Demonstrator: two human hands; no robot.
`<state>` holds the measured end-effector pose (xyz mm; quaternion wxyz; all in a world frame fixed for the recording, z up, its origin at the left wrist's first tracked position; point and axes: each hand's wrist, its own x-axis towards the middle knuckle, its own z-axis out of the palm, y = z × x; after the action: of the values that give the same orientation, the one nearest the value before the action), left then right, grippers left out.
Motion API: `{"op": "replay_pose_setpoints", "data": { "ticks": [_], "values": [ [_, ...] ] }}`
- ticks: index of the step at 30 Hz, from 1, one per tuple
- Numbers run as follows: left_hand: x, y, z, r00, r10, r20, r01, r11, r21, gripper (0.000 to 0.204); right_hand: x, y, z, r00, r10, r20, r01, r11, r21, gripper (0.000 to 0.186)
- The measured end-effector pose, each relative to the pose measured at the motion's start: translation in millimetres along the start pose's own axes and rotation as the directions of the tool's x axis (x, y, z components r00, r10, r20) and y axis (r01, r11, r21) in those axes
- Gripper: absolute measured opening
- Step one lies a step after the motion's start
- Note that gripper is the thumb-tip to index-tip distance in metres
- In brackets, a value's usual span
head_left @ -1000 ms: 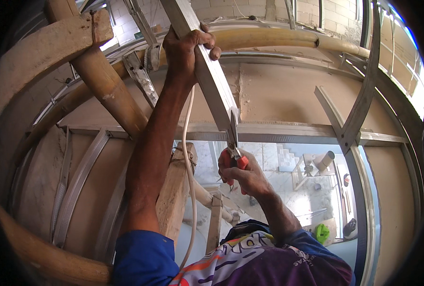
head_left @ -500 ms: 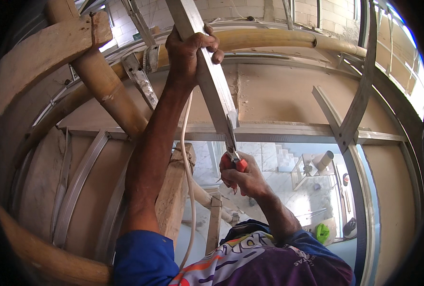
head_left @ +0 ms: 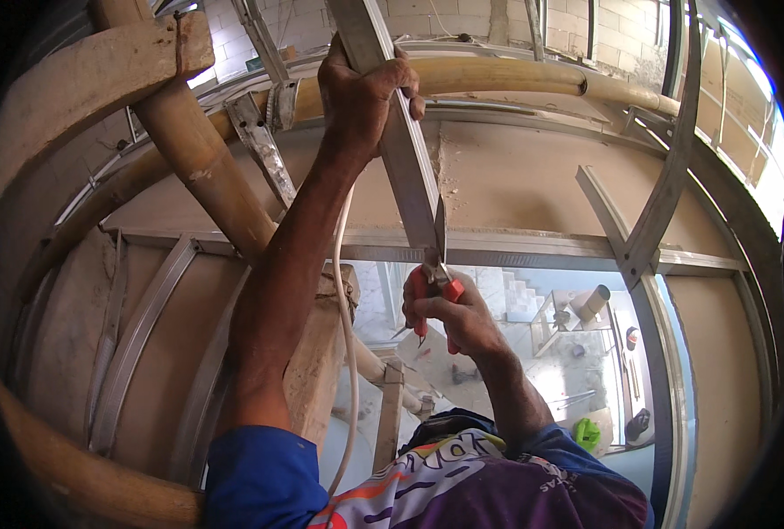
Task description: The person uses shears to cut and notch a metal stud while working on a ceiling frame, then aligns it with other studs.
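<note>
My left hand (head_left: 363,99) is wrapped round a long silver metal stud (head_left: 410,181), which slants down from the top of the picture. Red-handled tin snips (head_left: 453,289) are in my right hand (head_left: 462,319), below the stud's lower end. Their handles are spread apart. One dark blade rises along the right edge of the stud's end; how far the metal sits between the blades I cannot tell. A thin pointed thing sticks out on the left side of my right hand, too small to name.
A metal frame rail (head_left: 533,249) crosses behind the snips, edging an opening above a lower floor. Bamboo poles (head_left: 200,167) and a wooden beam (head_left: 83,106) stand at the left. A pale cable (head_left: 348,331) hangs beside my left arm. An upright metal strip (head_left: 670,176) rises at the right.
The stud and my left hand have shifted slightly right. The snips' handles have spread wider, and my right hand has turned a little round them at the stud's end.
</note>
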<state>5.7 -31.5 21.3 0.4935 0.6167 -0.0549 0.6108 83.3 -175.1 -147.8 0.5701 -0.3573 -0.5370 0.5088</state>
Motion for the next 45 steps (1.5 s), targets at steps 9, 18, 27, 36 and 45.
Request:
{"op": "replay_pose_setpoints", "data": {
  "ticks": [9,18,27,36,45],
  "values": [
    [-1.0,-6.2,-1.9,0.998,-0.053,0.040,0.055,0.998,-0.034,0.021,-6.1,-3.5,4.7,0.997,0.070,-0.012,-0.070,0.997,0.022,0.008],
    [-10.4,-4.6,9.5,0.969,-0.208,0.133,0.233,0.949,-0.215,0.056,-9.7,1.0,-7.5,0.993,0.045,0.113,-0.061,0.988,0.143,0.028],
    [6.9,-2.6,-1.4,1.000,-0.023,-0.013,0.024,0.995,0.097,0.059,-25.9,18.9,-3.1,0.992,0.126,0.027,-0.126,0.992,-0.001,0.046],
    [7.9,-3.8,-1.5,0.995,0.042,-0.091,-0.018,0.968,0.250,0.086,-13.1,-2.3,9.5,0.976,-0.119,-0.184,0.016,0.876,-0.482,0.041],
    [2.2,-5.9,3.6,0.978,0.111,-0.175,-0.031,0.914,0.405,0.094,-4.7,-13.2,6.3,0.974,-0.084,-0.212,-0.047,0.834,-0.550,0.034]
  ]
}}
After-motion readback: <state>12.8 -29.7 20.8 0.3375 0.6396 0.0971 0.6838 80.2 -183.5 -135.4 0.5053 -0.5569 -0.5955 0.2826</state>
